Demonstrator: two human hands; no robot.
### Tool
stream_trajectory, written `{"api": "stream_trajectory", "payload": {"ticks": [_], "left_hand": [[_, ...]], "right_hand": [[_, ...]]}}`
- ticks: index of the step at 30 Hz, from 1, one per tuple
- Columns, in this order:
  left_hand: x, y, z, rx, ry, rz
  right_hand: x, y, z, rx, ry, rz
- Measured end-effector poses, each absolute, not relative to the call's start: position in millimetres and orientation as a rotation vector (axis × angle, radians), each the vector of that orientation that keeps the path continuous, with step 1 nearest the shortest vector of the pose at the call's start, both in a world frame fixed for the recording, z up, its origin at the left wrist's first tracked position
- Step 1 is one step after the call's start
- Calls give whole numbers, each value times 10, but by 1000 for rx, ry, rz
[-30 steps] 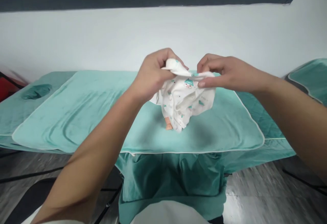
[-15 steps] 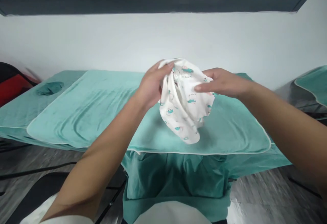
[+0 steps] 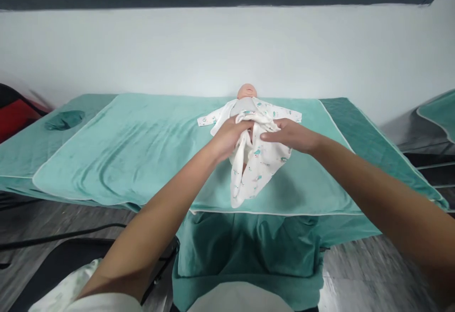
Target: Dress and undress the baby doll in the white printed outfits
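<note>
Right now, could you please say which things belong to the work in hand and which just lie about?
In use:
white cloth with small green prints, held by the left hand and right hand
pink-headed baby doll
pale green plush sheet

Lying about:
red and black object, left edge
white-green patterned cloth, lower left

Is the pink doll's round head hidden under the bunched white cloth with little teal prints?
No, the doll's pink head shows bare, beyond the bunched white cloth.

Left hand (image 3: pixel 227 139): one
Right hand (image 3: pixel 296 135): one
Doll (image 3: pixel 246 91): one
Handled cloth (image 3: pixel 261 165): one
Spread sleeves (image 3: pixel 212 117): two
Bed hole (image 3: pixel 65 120): one
Sheet (image 3: pixel 142 155): one
</note>
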State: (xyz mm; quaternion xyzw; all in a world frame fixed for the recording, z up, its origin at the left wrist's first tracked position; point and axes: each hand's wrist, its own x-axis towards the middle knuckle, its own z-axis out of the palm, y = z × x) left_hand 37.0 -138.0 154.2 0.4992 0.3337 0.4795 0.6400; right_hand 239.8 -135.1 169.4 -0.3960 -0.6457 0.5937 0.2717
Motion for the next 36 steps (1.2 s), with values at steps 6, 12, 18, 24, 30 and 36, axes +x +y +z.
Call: {"api": "stream_trajectory", "payload": {"ticks": [6,12,18,24,30,36], "left_hand": [[327,-1428,1254,1170,731,649],[322,-1354,1090,1027,738,923],[303,-1309,953,984,784,784],[268,-1285,958,1048,782,741],[345,-1328,886,1092,1034,843],[421,-1519,866,1770,1345,465]], "right_hand": [[2242,-1241,1460,-1054,-1309,1434],[2323,-1241,1208,-1056,-1548,1829],[2230,-1229,1014,-1021,-1260,1726],[2179,-1212,1018,-865,-1117,1642],[2341,-1361,718,-1200,-1268,1698],[2449,-1684,264,-1445,-1557,1392]]}}
